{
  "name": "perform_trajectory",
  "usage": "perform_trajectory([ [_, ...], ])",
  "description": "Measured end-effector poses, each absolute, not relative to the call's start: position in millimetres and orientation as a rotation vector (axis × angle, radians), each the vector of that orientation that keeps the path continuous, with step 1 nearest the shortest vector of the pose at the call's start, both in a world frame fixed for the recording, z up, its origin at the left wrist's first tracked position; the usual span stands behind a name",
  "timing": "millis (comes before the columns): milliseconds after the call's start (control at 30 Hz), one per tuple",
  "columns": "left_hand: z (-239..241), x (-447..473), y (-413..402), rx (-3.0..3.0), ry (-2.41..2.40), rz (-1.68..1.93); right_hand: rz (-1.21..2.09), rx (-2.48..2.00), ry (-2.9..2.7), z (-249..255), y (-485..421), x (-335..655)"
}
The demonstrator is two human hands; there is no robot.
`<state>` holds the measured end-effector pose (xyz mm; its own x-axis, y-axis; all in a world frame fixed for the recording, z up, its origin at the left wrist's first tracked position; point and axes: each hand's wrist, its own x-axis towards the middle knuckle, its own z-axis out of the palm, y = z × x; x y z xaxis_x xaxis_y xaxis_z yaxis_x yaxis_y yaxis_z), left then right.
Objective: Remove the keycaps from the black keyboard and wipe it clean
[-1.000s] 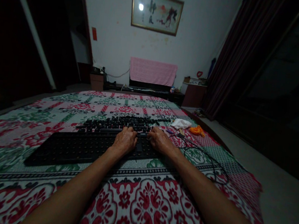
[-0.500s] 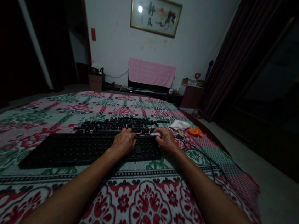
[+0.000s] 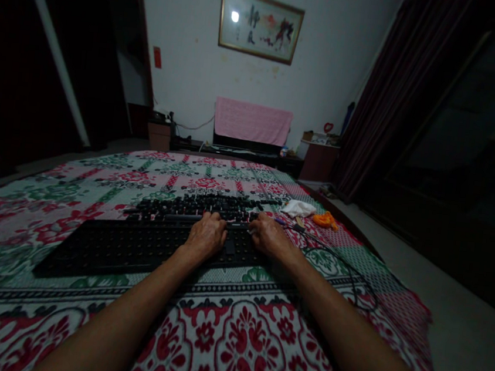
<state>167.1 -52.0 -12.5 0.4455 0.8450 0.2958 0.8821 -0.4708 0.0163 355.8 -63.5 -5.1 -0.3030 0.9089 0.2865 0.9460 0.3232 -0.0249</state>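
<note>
Left hand [image 3: 207, 233] and right hand [image 3: 269, 236] are curled at the long black keyboard [image 3: 112, 247]; fingers' grip cannot be told. Small black keycaps [image 3: 190, 205] could be scattered by a slip

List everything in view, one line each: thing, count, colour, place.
Patterned cloth: 1, red, green, pink and white, spread beneath the keyboard
Keyboard: 1, black, under the hands
Loose keycaps: many, too dense to count, black, beyond the keyboard
Cable: 1, black, right of the keyboard
Crumpled item: 1, white, right of the keycaps
Bunched item: 1, orange, beside the white one
Draped cloth: 1, pink, before the far wall
Framed picture: 1, gold-edged, on that wall
Plaque: 1, red, wall's left
Cabinets: 2, brownish, flanking the draped cloth
Curtain: 1, dark purple, right
Other clutter: too small or dark to tell
Left hand: 1, bare, on the keyboard
Right hand: 1, bare, over the keyboard's right end
</note>
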Motion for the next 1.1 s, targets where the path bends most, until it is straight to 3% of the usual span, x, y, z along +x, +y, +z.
perform_trajectory([
  [500, -13, 167, -51, -2.537, -1.516, -0.409, -0.044, -1.358, -2.254, -17, -54, 360],
  [767, -16, 163, -46, -2.568, -1.506, -0.494, 0.363, -1.345, -1.852, -13, -46, 361],
  [1100, -22, 162, -44, -2.599, -1.456, -0.527, 0.191, -1.37, -1.856, -23, -46, 376],
])
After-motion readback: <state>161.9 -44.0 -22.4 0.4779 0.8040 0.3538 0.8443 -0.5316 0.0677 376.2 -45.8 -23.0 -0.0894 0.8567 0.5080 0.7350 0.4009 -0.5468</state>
